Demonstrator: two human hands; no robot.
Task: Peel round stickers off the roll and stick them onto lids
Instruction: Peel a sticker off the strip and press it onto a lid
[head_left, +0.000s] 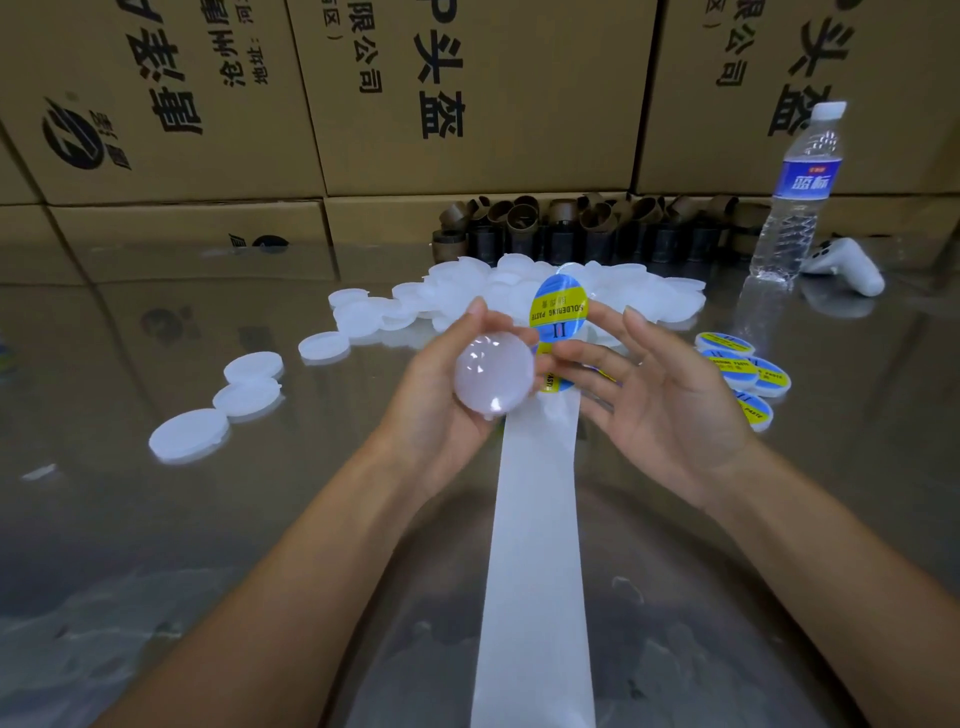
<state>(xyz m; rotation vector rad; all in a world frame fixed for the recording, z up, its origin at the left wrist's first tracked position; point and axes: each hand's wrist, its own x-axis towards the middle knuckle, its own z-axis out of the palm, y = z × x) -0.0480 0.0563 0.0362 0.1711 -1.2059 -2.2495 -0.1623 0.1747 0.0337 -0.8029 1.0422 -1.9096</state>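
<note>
I am cupping a blank lid (493, 376) in my left hand (441, 395), fingers curled round its rim, its top facing up at me. My right hand (670, 400) is lying nearly flat, fingers stretched out. The peeled sticker (558, 306) is standing upright just beside the lid, clinging by its lower edge to my fingertips (563, 358), with the thumb clear of it. The backing strip (535, 519) is trailing down between my arms towards me.

The risk here is the sticker itself. It is hanging on by only a small patch of glue, so it could curl over and stick to itself or flop onto my left thumb. It could also drop back onto the strip, where the next sticker is sitting just below. If I am tilting the lid while laying it down, the label will likely land off-centre or trap a crease. The loose strip could also drag across the counter (260, 519) and nudge the finished lids (737, 369) nearby.
</note>
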